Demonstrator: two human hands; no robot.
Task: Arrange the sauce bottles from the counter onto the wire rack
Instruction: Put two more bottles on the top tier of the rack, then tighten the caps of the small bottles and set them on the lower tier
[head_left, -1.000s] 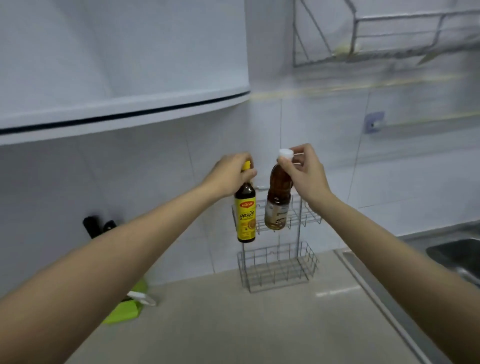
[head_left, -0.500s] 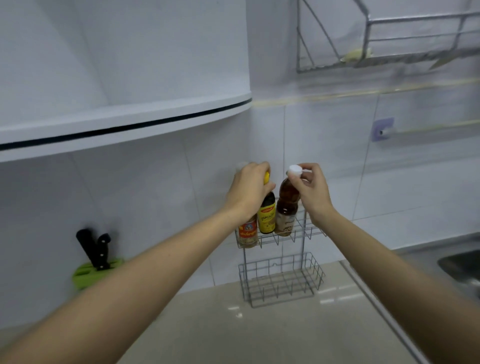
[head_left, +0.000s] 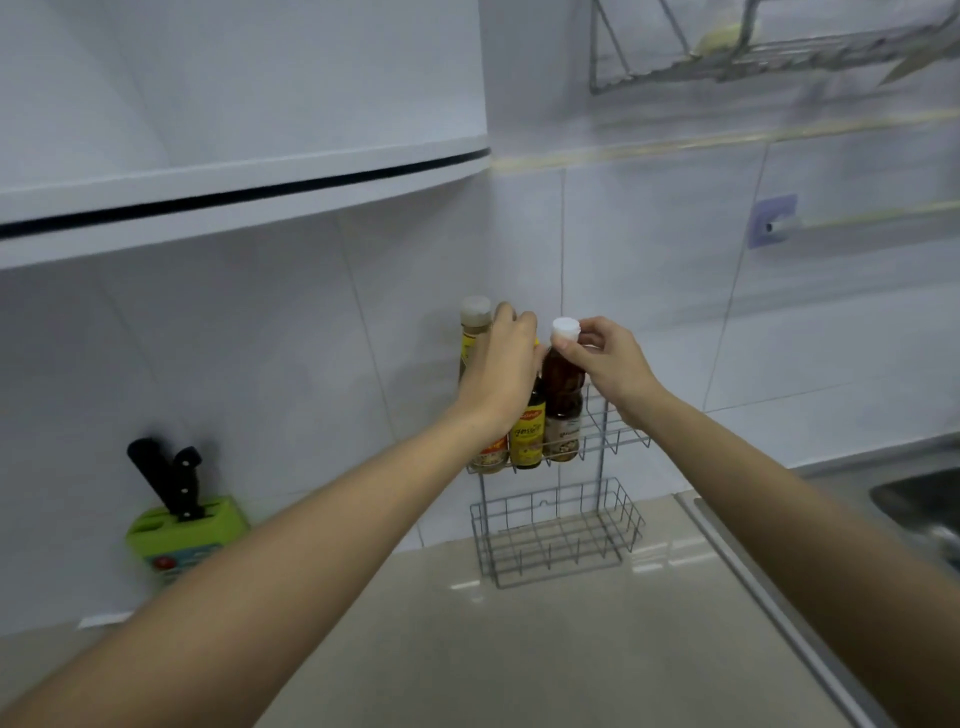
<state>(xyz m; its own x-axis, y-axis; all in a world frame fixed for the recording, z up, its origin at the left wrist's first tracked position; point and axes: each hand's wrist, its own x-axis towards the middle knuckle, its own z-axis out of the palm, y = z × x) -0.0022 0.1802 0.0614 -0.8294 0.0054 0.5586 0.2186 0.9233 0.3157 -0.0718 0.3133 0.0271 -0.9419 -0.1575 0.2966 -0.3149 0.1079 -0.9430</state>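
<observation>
A two-tier wire rack (head_left: 618, 441) stands against the tiled wall. Three bottles stand side by side in its upper basket. The left one is a tall bottle with a grey cap (head_left: 474, 332). In the middle is a dark bottle with a yellow label (head_left: 527, 439), and my left hand (head_left: 506, 364) is closed over its top. On the right is a brown bottle with a white cap (head_left: 563, 400); my right hand (head_left: 605, 358) pinches that cap. The lower basket (head_left: 556, 535) holds nothing.
A green knife block (head_left: 182, 535) with two black-handled knives stands at the left on the beige counter (head_left: 493, 649). A white cupboard (head_left: 234, 171) overhangs the rack's left side. A steel sink (head_left: 919, 499) lies at the right, and a wall-mounted dish rack (head_left: 753, 62) hangs above.
Both hands carried their bottles from the air down into the upper basket, beside the grey-capped bottle. The camera moved closer and tilted up slightly.
</observation>
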